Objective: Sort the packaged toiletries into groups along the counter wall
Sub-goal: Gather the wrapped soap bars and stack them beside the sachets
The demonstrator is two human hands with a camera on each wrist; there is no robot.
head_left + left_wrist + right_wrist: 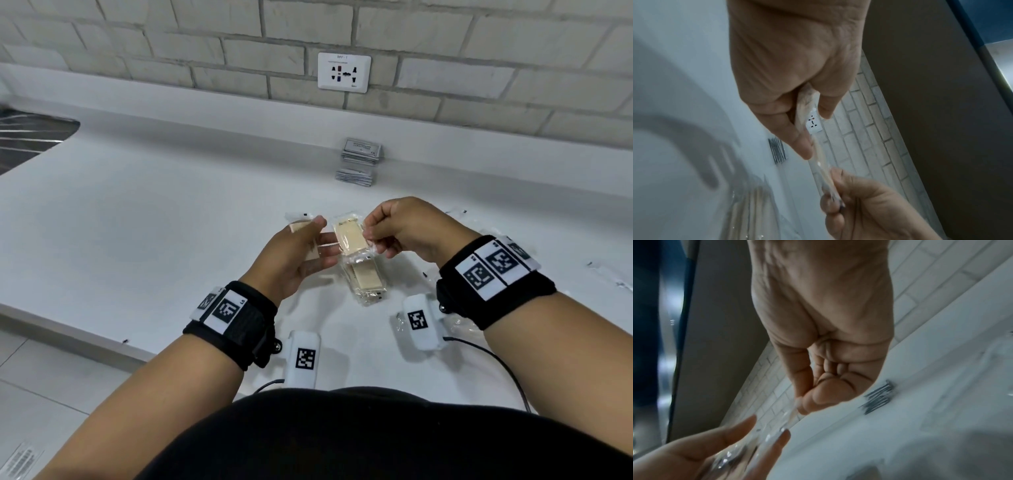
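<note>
Both forearms reach forward, bare, each with a black strap at the wrist. Left hand (301, 253) is palm-up, thumb to the top, fingers (327, 255) loosely curled round a clear-wrapped packet (349, 236), thumb on top. Right hand (400, 228) is knuckles-up, fingers curled in, thumb and forefinger pinching that packet's wrapper edge. The hands are close together, raised off the bench, nearly touching.

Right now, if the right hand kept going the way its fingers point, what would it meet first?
The right hand points left, pinching a clear-wrapped beige packet. Straight on, it would likely meet the left hand, which holds another packet; depth is unclear.
</note>
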